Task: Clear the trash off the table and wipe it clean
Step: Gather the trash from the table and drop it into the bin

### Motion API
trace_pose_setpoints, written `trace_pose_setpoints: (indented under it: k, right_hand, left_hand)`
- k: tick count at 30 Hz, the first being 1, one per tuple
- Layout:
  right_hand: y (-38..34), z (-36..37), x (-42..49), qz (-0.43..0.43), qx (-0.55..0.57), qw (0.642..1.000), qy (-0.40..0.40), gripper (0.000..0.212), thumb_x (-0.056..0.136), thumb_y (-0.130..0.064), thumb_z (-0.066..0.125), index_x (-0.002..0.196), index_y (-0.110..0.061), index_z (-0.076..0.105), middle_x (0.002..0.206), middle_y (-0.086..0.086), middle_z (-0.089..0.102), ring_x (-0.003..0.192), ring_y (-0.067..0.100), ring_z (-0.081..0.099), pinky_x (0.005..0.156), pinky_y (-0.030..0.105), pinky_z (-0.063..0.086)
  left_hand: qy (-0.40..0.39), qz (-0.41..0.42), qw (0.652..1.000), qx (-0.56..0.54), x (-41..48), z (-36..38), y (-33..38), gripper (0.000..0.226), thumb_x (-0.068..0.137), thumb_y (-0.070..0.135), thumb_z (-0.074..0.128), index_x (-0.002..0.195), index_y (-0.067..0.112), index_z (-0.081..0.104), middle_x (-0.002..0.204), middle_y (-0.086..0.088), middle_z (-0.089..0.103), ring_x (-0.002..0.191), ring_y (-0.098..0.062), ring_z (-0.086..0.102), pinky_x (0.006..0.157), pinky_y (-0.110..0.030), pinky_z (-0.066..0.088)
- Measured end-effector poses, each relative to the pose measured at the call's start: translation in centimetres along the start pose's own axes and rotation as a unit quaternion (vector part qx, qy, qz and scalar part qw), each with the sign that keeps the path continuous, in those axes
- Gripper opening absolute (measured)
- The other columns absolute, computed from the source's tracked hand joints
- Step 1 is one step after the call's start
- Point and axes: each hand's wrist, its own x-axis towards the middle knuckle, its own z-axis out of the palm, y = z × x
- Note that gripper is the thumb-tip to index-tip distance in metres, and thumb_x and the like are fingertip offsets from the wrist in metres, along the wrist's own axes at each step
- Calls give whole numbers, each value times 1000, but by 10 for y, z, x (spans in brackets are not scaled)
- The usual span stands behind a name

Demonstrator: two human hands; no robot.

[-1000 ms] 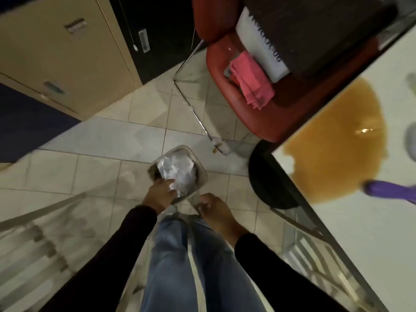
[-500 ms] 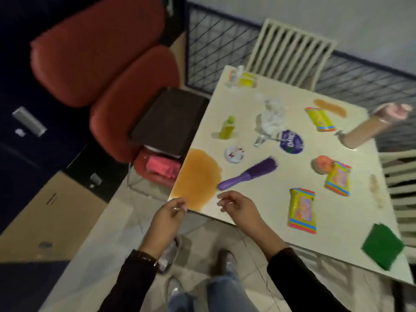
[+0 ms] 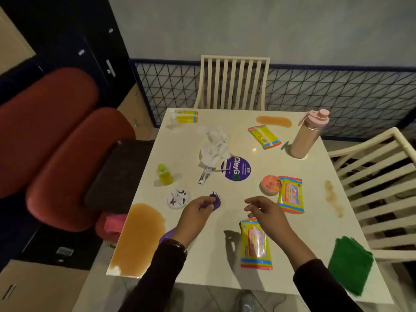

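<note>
Head view looked down on the cream table (image 3: 209, 262), and by my reckoning the job had hardly started. Crumpled tissue (image 3: 213, 147) lay at upper centre with a torn sachet (image 3: 204, 176) just below it. Yellow wrappers sat about: the near wrapper (image 3: 255, 244) at bottom centre, the middle wrapper (image 3: 290, 195) up to its right, the far wrapper (image 3: 264, 136) beside the pink bottle (image 3: 308, 134). A big brown spill (image 3: 139, 237) spread unwiped at lower left, and a smaller far spill (image 3: 273, 121) sat at the top. The green cloth (image 3: 350, 264) lay untouched at lower right. The left hand (image 3: 195, 216) curled over a purple hairbrush (image 3: 215, 200); whether it gripped, I could not tell. The right hand (image 3: 264, 212) hovered loose-fingered and empty above the near wrapper.
</note>
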Motion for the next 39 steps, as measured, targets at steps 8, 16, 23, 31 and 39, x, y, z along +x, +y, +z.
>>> trace_pose_setpoints:
  k: [8,16,23,31,39]
  right_hand:
    - [12,-38,55,-4,2,1000,-8,22,90,-11,57,87,-32,61,85,-6,70,72,7,67,58,9,45]
    - [29,-47,94,58,1,998,7,24,89,-9,57,85,-32,61,85,-1,69,70,10,66,61,11,46]
    - [55,-45,119,108,-45,993,9,25,88,-8,59,83,-32,64,81,-8,68,71,0,62,62,10,45]
    - [30,-21,190,93,-84,991,-42,16,92,-17,57,84,-30,62,69,-21,68,66,-5,61,62,13,43]
    - [-25,56,352,-85,-247,963,-61,57,84,-17,64,137,-16,42,140,11,33,115,34,51,95,35,44]
  left_hand:
    - [35,20,993,110,82,18,20,31,87,4,56,111,22,64,121,-4,46,110,-16,55,102,-30,41]
    - [24,46,970,238,230,17,44,49,83,-1,57,131,7,50,139,-15,35,121,-29,48,105,-30,36]
    - [21,-30,947,320,315,38,-6,59,85,12,50,141,19,35,137,-14,48,118,-37,51,97,-39,42]
    - [186,-34,981,31,288,-5,-5,23,87,2,49,103,9,64,106,-10,61,98,-29,61,78,-31,52]
    - [278,90,956,37,244,-93,51,35,72,-18,50,93,3,68,92,-4,60,86,-18,55,74,-2,37]
